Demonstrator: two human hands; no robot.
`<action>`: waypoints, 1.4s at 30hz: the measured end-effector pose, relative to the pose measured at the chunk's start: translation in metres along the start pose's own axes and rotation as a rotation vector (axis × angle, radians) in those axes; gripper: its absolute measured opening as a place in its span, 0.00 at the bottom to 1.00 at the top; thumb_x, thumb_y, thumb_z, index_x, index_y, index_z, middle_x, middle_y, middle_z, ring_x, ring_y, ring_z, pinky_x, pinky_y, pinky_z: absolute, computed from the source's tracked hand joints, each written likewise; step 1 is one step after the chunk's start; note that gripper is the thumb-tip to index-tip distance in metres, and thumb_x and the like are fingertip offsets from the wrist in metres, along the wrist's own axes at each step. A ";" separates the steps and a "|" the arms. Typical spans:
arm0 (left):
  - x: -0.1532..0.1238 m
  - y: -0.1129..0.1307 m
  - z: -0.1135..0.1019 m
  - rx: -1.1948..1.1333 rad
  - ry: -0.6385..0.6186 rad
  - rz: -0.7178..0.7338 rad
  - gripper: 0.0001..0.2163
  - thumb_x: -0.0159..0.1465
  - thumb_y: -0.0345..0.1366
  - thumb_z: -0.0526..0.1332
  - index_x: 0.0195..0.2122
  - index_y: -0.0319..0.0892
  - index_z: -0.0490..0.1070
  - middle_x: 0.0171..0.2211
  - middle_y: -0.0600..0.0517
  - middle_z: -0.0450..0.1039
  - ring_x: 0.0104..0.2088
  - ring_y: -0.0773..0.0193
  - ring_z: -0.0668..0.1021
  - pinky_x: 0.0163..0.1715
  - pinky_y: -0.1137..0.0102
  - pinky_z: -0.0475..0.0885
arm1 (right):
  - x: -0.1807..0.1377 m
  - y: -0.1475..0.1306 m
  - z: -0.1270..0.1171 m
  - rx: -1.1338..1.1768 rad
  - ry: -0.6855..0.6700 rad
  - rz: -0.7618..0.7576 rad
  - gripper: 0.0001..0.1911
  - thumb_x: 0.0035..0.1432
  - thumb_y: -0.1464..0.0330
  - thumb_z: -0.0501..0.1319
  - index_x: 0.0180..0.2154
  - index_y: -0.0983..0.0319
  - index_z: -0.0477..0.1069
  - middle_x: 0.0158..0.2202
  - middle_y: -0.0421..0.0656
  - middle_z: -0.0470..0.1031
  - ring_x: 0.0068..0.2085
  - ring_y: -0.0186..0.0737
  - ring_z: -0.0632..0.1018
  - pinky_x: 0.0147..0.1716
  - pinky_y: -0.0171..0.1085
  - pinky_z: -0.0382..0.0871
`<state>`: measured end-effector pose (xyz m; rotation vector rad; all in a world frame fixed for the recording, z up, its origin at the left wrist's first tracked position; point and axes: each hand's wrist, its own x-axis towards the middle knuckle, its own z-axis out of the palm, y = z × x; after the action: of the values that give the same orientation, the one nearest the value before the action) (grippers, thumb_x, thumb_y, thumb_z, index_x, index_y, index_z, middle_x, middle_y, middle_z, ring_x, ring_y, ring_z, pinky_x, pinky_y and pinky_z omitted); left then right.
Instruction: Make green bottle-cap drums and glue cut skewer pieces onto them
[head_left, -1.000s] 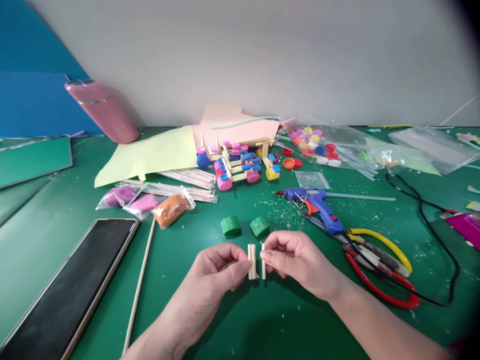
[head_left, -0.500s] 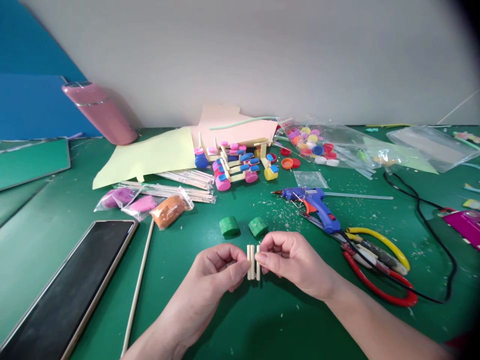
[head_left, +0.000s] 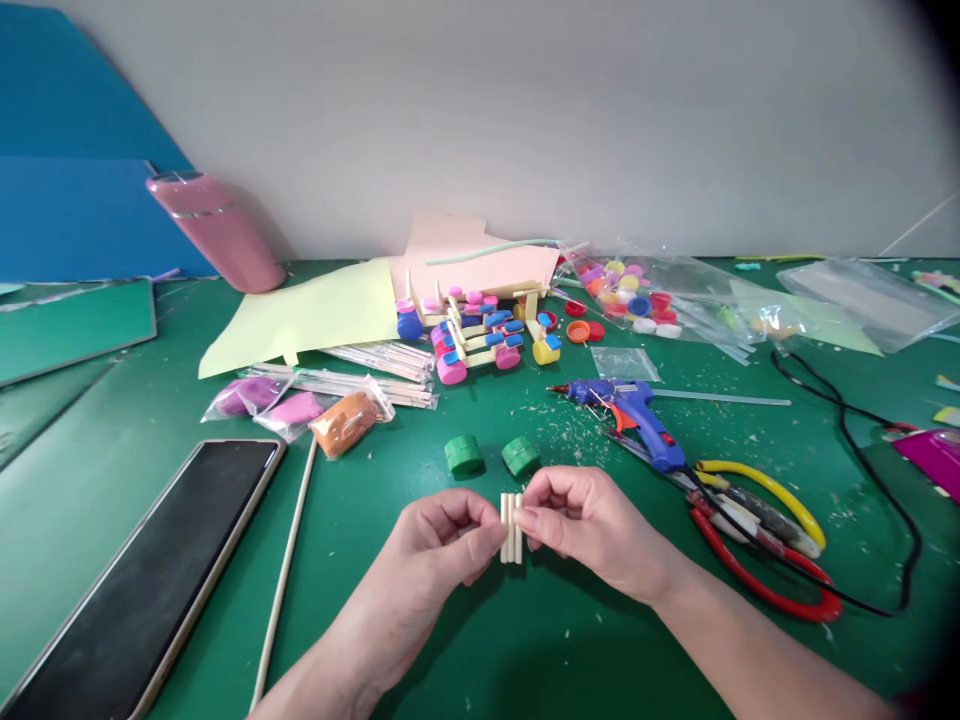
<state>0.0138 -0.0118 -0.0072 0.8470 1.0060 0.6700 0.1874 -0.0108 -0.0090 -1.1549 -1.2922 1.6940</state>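
Three short wooden sticks (head_left: 511,540) stand side by side, touching, between my two hands. My left hand (head_left: 446,545) pinches them from the left with thumb and fingers. From the right, my right hand (head_left: 574,515) pinches the rightmost stick between thumb and index finger. Just beyond my fingers sit two green bottle-cap pieces, a left one (head_left: 464,456) and a right one (head_left: 520,456). A long wooden stick (head_left: 289,560) lies to the left of my left forearm.
A blue glue gun (head_left: 626,405) and red-and-yellow-handled pliers (head_left: 772,550) lie at the right with a black cord (head_left: 847,430). A phone (head_left: 142,590) is at the left. Behind are cap-and-stick models (head_left: 480,340), bagged clay (head_left: 349,423), bagged caps (head_left: 637,295) and a pink bottle (head_left: 221,230).
My right hand has brought the rightmost stick leftward against the other two, closing the gap between them. The whole view has shifted slightly.
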 end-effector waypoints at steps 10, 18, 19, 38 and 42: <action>0.000 0.000 0.000 -0.015 0.003 0.008 0.08 0.54 0.37 0.64 0.23 0.38 0.69 0.17 0.57 0.61 0.20 0.71 0.58 0.21 0.73 0.52 | 0.000 0.000 -0.001 -0.013 0.007 -0.001 0.10 0.49 0.64 0.66 0.26 0.64 0.70 0.22 0.37 0.72 0.24 0.30 0.70 0.24 0.29 0.63; 0.000 0.001 -0.001 -0.033 0.002 -0.002 0.09 0.55 0.37 0.64 0.22 0.38 0.68 0.17 0.57 0.60 0.21 0.71 0.59 0.21 0.73 0.52 | 0.000 -0.003 0.001 0.006 0.007 0.016 0.10 0.49 0.64 0.66 0.25 0.64 0.69 0.21 0.36 0.70 0.23 0.29 0.69 0.23 0.29 0.62; 0.001 0.001 -0.001 -0.039 0.002 -0.001 0.09 0.54 0.37 0.64 0.22 0.38 0.68 0.17 0.57 0.60 0.20 0.71 0.59 0.21 0.73 0.52 | 0.000 -0.003 0.001 0.011 0.003 0.021 0.10 0.49 0.64 0.66 0.25 0.64 0.69 0.22 0.36 0.70 0.23 0.29 0.69 0.24 0.29 0.62; 0.001 0.003 -0.002 -0.103 -0.030 -0.025 0.08 0.54 0.36 0.64 0.23 0.38 0.69 0.18 0.57 0.60 0.21 0.71 0.58 0.23 0.72 0.51 | -0.001 -0.001 0.001 0.040 -0.064 0.003 0.10 0.51 0.64 0.65 0.29 0.65 0.72 0.24 0.38 0.71 0.26 0.30 0.69 0.25 0.29 0.61; 0.000 0.003 -0.001 -0.093 -0.033 -0.033 0.08 0.55 0.36 0.64 0.23 0.38 0.69 0.18 0.57 0.60 0.21 0.71 0.58 0.23 0.72 0.51 | -0.001 -0.001 0.002 0.044 -0.062 0.002 0.09 0.51 0.65 0.65 0.29 0.65 0.72 0.24 0.38 0.71 0.26 0.30 0.69 0.24 0.29 0.61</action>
<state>0.0125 -0.0099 -0.0050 0.7563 0.9501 0.6675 0.1862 -0.0121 -0.0074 -1.0864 -1.2856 1.7639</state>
